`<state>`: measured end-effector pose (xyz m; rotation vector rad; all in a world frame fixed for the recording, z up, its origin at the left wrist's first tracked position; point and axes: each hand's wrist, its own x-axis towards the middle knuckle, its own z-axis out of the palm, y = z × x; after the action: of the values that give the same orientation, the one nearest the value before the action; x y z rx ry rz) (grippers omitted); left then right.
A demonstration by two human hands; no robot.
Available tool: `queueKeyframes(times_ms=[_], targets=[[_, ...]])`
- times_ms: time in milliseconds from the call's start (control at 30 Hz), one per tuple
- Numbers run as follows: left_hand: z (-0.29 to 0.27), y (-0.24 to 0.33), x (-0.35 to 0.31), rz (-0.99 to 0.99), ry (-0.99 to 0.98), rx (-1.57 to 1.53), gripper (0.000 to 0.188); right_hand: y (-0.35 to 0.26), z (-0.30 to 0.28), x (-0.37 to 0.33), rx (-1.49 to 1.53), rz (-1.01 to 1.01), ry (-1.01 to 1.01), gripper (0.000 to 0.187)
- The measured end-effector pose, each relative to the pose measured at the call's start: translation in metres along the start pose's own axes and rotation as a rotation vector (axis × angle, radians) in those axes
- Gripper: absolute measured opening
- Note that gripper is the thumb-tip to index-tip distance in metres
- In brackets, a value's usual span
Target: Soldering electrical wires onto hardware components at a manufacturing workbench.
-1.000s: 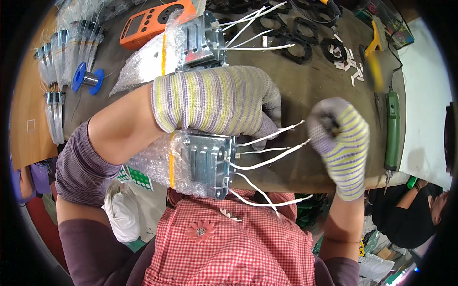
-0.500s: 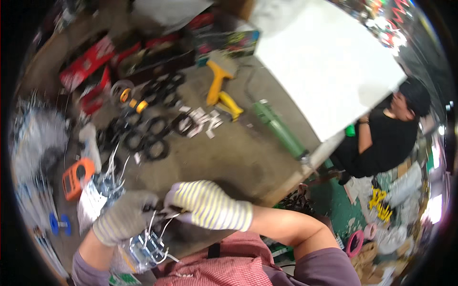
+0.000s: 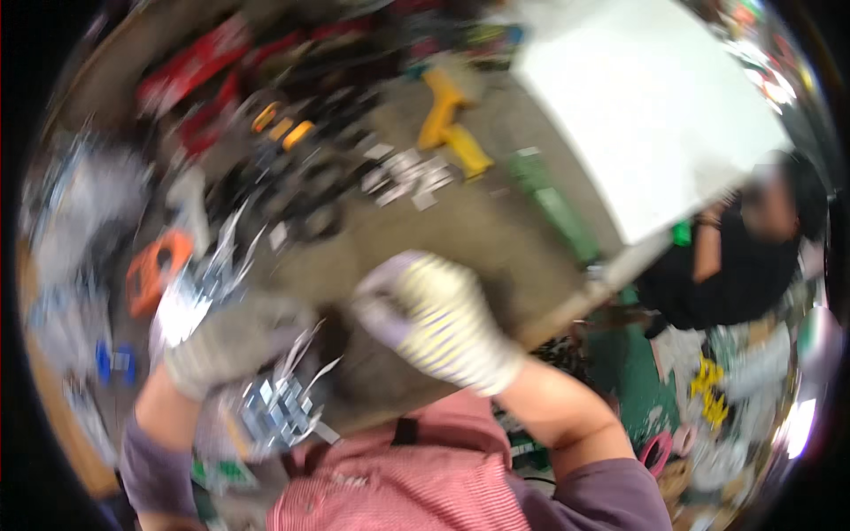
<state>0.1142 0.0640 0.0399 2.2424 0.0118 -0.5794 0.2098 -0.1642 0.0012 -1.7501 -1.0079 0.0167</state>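
Observation:
My left hand (image 3: pixel 235 347), in a pale striped work glove, is closed at the left front of the bench, its fingertips smeared by motion. Beside and below it lies a clear bag of small silvery-blue parts with white wires (image 3: pixel 279 409). Another such bundle of parts (image 3: pixel 217 276) sits just beyond the hand. My right hand (image 3: pixel 434 314), in a yellow-and-white striped glove, hangs over the bench to the right, fingers curled and pressed together. Whatever either hand holds is too blurred or hidden to name.
Around them are an orange meter (image 3: pixel 158 273), black rings (image 3: pixel 310 208), white pieces (image 3: pixel 412 177), a yellow-handled scraper (image 3: pixel 438 106) and a green cylindrical tool (image 3: pixel 558 208). A large white board (image 3: pixel 646 115) covers the far right. A person in black (image 3: pixel 708 274) sits beyond it.
My hands were together over a small dark piece with white wires; now they are apart. The right hand has moved up and right. The whole view has shifted and blurred.

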Motion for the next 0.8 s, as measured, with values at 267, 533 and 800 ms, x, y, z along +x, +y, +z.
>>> queueKeyframes(times_ms=[267, 533, 800], targets=[[-0.009, 0.015, -0.054, -0.091, 0.19, -0.478, 0.035, -0.021, -0.004, -0.014, 0.11, 0.455, -0.315, 0.019], [0.006, 0.015, -0.074, -0.009, 0.326, -0.389, 0.025, -0.039, 0.018, -0.008, 0.177, 0.429, -0.489, 0.019], [-0.001, 0.029, -0.036, -0.024, -0.001, -0.068, 0.024, -0.036, 0.026, -0.021, 0.253, 0.444, -0.351, 0.013]])
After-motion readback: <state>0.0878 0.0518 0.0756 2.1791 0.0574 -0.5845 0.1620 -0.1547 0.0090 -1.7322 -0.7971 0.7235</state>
